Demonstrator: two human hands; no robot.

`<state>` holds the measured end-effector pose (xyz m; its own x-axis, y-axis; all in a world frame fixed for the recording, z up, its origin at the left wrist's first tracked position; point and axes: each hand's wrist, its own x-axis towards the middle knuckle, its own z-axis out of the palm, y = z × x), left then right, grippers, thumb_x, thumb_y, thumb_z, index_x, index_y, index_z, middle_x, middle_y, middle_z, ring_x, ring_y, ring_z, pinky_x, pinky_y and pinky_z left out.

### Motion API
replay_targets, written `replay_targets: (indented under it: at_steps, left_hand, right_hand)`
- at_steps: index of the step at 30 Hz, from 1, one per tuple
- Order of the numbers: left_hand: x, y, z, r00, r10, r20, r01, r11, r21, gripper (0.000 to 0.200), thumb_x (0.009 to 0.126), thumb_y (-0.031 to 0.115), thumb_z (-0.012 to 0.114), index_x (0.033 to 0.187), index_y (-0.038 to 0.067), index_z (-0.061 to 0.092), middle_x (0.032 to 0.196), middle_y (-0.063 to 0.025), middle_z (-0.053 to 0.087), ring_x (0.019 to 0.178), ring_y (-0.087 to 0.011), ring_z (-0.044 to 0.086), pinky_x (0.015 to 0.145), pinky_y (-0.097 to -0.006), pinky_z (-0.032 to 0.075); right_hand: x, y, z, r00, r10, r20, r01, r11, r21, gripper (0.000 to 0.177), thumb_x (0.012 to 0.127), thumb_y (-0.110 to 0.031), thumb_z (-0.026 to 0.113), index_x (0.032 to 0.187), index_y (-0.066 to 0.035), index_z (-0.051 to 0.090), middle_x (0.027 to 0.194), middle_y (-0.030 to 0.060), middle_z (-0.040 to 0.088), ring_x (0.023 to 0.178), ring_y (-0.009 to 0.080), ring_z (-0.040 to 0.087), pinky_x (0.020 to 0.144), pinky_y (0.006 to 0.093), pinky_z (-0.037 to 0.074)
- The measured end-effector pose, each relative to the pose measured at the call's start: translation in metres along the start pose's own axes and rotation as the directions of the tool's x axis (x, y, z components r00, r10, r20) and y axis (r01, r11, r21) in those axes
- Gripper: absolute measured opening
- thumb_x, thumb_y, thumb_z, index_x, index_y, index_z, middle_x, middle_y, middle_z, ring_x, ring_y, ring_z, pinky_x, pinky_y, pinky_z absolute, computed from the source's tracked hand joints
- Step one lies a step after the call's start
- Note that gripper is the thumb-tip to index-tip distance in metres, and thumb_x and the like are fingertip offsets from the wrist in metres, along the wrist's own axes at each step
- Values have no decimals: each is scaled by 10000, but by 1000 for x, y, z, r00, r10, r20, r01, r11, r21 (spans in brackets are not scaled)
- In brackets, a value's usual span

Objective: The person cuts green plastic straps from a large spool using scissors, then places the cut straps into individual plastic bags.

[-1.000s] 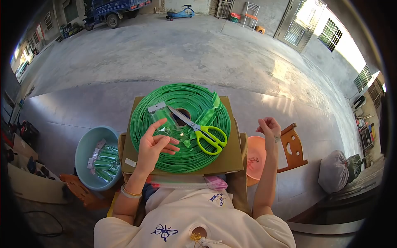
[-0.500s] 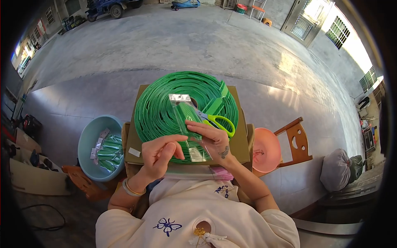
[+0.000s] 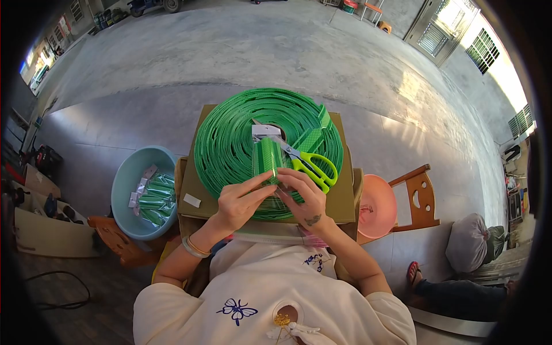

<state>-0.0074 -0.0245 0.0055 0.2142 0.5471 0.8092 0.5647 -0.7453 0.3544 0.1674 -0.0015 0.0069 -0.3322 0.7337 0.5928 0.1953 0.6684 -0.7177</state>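
A clear plastic bag (image 3: 266, 131) with a silvery header holds a folded piece of green mesh ribbon (image 3: 268, 156). My left hand (image 3: 241, 200) presses the near end of it between its fingers. From the other side, my right hand (image 3: 306, 198) pinches the same end, so both hands meet there. Below them lies a large coil of green ribbon (image 3: 221, 138), flat on a cardboard box (image 3: 343, 201). Scissors (image 3: 316, 171) with lime-green handles rest on the coil, just beyond my right hand. The bag partly hides the blades.
On the left, a light-blue basin (image 3: 123, 198) contains several filled green packets (image 3: 156, 198). A pink basin (image 3: 379, 201) stands on the right by a wooden chair (image 3: 422, 198). Tied sacks (image 3: 467, 241) sit farther right, near another person's leg and sandalled foot (image 3: 414, 273).
My left hand has moved from beside the bag onto its near end. The bag now points straighter away from me. Another person's leg has appeared at the lower right.
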Motion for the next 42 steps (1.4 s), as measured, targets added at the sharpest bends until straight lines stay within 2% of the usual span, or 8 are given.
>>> replay_targets:
  at_steps: [3, 15, 21, 29, 36, 38, 40, 42]
  left_hand:
    - [-2, 2, 7, 998, -35, -52, 34, 999, -7, 285, 626, -40, 690, 904, 18, 666, 980, -105, 654, 688, -182, 648, 540, -241, 501]
    - [-2, -6, 5, 990, 135, 31, -134, 991, -28, 270, 654, -42, 648, 921, -2, 653, 984, -115, 645, 716, -197, 656, 595, -258, 536]
    - [-6, 3, 7, 985, -174, 11, 174, 976, -128, 200, 698, -12, 680, 892, 19, 641, 984, -110, 651, 719, -213, 659, 605, -256, 535]
    - [-14, 2, 3, 940, -338, 55, 341, 909, -241, 126, 734, 7, 674, 823, 2, 585, 981, -124, 656, 723, -171, 657, 638, -229, 522]
    - [-20, -2, 13, 609, -777, 163, 700, 428, -572, 94, 763, 14, 672, 786, -40, 599, 966, -134, 647, 858, -112, 605, 709, -241, 513]
    - [-23, -10, 13, 623, -768, 149, 733, 507, -453, 96, 764, 15, 671, 776, -42, 596, 933, -136, 644, 833, -123, 612, 709, -240, 523]
    - [-21, -12, 12, 538, -815, 214, 778, 382, -499, 98, 770, 18, 668, 768, -40, 588, 888, -139, 640, 807, -141, 622, 706, -247, 536]
    - [-15, -9, 9, 356, -851, 387, 761, 24, -648, 103, 780, 23, 660, 762, -33, 576, 831, -144, 634, 781, -165, 635, 701, -260, 552]
  right_hand:
    - [-6, 12, 2, 975, -219, -35, 215, 973, -85, 233, 694, 70, 672, 911, 7, 616, 954, 111, 617, 767, 181, 626, 656, 253, 529]
    - [-10, 10, -1, 987, -149, -60, 148, 989, -16, 192, 695, 83, 671, 861, 18, 602, 912, 118, 629, 775, 190, 632, 659, 251, 527]
    - [-13, 16, -2, 996, -64, -66, 70, 993, 95, 192, 691, 104, 660, 841, 20, 575, 940, 127, 626, 791, 192, 633, 687, 260, 529]
    - [-20, 19, -2, 977, 213, 7, -207, 939, 274, 112, 748, 51, 638, 832, 20, 571, 1014, 130, 602, 816, 142, 614, 690, 223, 506]
    - [-13, 18, 7, 835, 549, 24, -450, 659, 603, 84, 791, -6, 639, 769, 35, 569, 985, 112, 605, 865, 115, 592, 784, 231, 475]
    - [-10, 18, 6, 803, 591, 76, -524, 639, 564, 105, 797, -19, 640, 756, 36, 561, 906, 118, 619, 841, 128, 606, 756, 235, 493]
    - [-6, 17, 4, 759, 636, 139, -592, 587, 551, 121, 802, -34, 639, 753, 33, 551, 879, 137, 621, 800, 140, 620, 718, 241, 515]
    - [-1, 12, 1, 706, 676, 212, -653, 505, 564, 133, 806, -51, 638, 760, 26, 540, 904, 169, 610, 743, 153, 633, 671, 248, 544]
